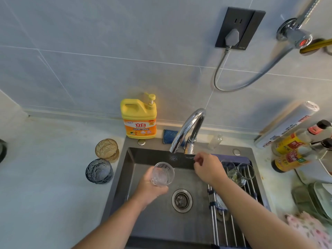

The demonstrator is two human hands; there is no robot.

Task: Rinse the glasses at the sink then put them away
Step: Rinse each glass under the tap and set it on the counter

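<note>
We count three tumblers left of centre. Our left hand [152, 187] grips one clear tumbler [162, 174] around its base, upright over the sink [125, 177]. One amber tumbler [107, 150] and one blue-grey tumbler [99, 171] stand just beside the sink's left rim on the worktop [53, 177]. At least two clear glasses [246, 170] lie on the roll-up rack [226, 221] at right. Our right hand [206, 168] sits below the tap [188, 128], fingers bent; we cannot tell whether it holds anything. The basin floor around the single drain [182, 200] is open.
</note>
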